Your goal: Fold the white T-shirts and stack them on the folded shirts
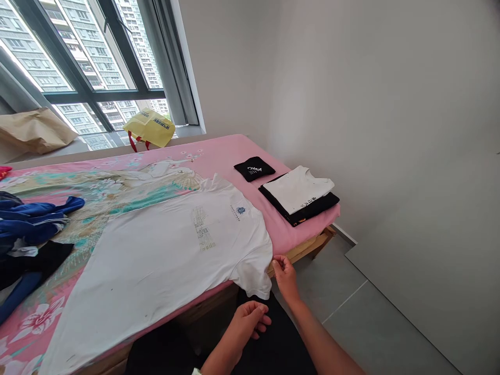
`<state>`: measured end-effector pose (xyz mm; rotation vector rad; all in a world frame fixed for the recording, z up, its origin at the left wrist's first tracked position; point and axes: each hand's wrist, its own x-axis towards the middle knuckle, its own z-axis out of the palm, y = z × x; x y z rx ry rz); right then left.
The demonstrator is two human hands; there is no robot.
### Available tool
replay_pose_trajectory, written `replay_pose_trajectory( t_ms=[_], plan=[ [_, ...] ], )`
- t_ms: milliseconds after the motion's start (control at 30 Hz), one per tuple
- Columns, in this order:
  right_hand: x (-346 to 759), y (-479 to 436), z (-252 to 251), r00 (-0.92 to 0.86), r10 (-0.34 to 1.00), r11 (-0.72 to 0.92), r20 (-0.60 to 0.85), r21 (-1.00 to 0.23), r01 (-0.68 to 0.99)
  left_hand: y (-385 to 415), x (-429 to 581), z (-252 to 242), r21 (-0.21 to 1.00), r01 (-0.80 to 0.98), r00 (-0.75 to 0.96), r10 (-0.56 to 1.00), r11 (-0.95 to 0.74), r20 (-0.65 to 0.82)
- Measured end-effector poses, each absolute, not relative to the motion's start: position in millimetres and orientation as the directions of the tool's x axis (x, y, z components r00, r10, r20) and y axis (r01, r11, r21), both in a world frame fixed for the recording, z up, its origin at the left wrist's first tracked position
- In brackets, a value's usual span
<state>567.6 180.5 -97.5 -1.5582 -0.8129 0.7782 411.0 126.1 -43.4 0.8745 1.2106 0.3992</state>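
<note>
A white T-shirt (156, 265) lies spread across a pink bed (230, 151), its near sleeve (253, 278) draped over the edge beside a person's two hands. The left hand (250, 320) curls just below the sleeve, while the right hand (285, 275) bends its fingers at the shirt's right side; whether either pinches fabric cannot be told. Right of the shirt sit a folded stack (297, 190) and a black bundle (253, 169) marked "CHINA"; left, crumpled blue clothes (23, 224); beyond, a yellow bag (150, 127).
</note>
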Motion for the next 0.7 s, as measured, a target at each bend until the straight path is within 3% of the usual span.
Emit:
replay_pose_trajectory(
  t_ms=[133,267,500,600,700],
  plan=[
    [582,203,-83,0.497,0.866,-0.108,0.050,-0.953,0.284,125,411,-43,0.820,0.186,0.334,0.750,0.541,-0.571],
    [590,223,-77,0.427,0.904,-0.215,-0.010,-0.875,0.435,134,408,-33,0.880,0.197,0.358,0.804,0.432,-0.475],
    [592,239,-72,0.386,0.921,-0.243,-0.052,-0.852,0.464,198,399,11,0.940,0.310,0.361,0.897,0.142,-0.255],
    [592,240,-69,0.397,0.915,-0.258,-0.073,-0.862,0.436,239,404,27,0.876,0.479,0.351,0.928,-0.062,-0.126],
    [591,238,-66,0.413,0.908,-0.240,-0.065,-0.890,0.388,281,419,37,0.720,0.639,0.399,0.917,-0.272,-0.008]
  ],
)
